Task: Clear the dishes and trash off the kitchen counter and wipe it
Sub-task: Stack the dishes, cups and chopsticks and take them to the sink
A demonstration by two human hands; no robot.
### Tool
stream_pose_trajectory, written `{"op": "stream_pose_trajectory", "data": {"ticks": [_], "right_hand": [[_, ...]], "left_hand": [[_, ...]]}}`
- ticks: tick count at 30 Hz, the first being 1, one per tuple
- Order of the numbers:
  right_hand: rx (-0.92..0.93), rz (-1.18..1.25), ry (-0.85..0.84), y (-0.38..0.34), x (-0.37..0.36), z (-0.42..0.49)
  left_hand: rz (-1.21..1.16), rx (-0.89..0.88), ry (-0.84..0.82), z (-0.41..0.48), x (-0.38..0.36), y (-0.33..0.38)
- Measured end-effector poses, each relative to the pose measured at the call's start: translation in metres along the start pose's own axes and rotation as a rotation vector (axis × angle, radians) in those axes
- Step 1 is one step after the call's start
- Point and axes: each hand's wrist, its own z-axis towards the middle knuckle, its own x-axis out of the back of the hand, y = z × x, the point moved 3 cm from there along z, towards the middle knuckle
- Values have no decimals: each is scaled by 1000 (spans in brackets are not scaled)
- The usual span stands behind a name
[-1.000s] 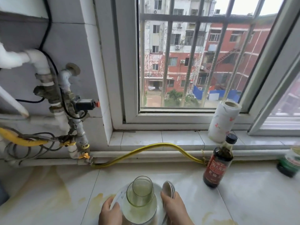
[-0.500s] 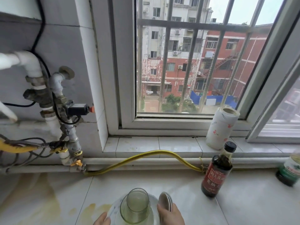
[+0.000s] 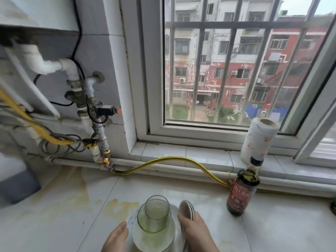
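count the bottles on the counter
1 for certain: the dark soy sauce bottle stands on the counter, right of the right hand, in front of the paper towel roll. A dark sliver at the right frame edge may be another, cut off.

Both hands enter at the near edge of the view, bare, with the wrists cut off by the frame. The left hand [image 3: 116,237] comes in from the near left and grips the plate [image 3: 131,218], thumb laid on its left rim and the other fingers hidden beneath. The right hand [image 3: 197,233] grips the plate's right edge. Its thumb points away and its tip touches a small dish [image 3: 187,209], and its fingers are out of sight.
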Motion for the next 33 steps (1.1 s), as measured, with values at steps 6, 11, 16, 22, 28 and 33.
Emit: {"op": "stream_pose_trajectory", "data": {"ticks": [6, 11, 16, 22, 28, 33], "right_hand": [[10, -20, -108, 7, 8, -15], [18, -8, -227, 13, 5, -28], [41, -43, -339, 18, -3, -40], [72, -51, -488, 18, -16, -54], [65, -77, -598, 19, -42, -76], [94, -139, -656, 22, -70, -99]], "left_hand": [[-36, 37, 43, -33, 13, -22], [-223, 24, 162, -49, 32, -47], [-354, 48, 223, -71, 42, -52], [-420, -10, 293, -95, 60, -53], [-441, -2, 292, -91, 105, -92], [-493, -10, 359, -101, 138, -92]]}}
